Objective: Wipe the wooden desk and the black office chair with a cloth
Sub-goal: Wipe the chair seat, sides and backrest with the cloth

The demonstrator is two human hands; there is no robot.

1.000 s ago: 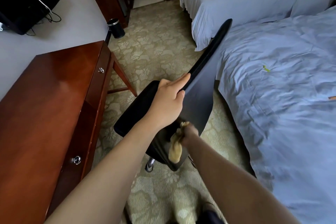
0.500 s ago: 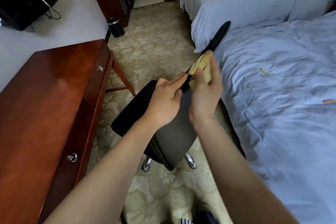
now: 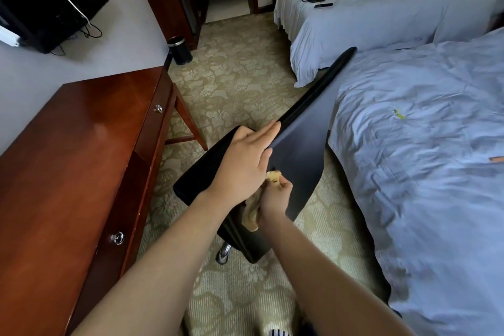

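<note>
Head view, left to right: desk [image 3: 81, 144] sits along the wall, bare and shiny, so I'd guess we're on the chair [image 3: 300, 150] step now. Left hand [image 3: 242, 163] is laid over the backrest's top edge, fingers loosely curled on it to steady it. Right hand [image 3: 275, 199] is lower on the backrest's rear face, fist closed around the cloth [image 3: 252, 213]. Next move probably needs firm strokes across the rest of that panel, then the seat.

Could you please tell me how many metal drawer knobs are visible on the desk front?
2: a far knob near the desk's far end, and a near knob closer to the camera. More could be hidden below the frame.
</note>
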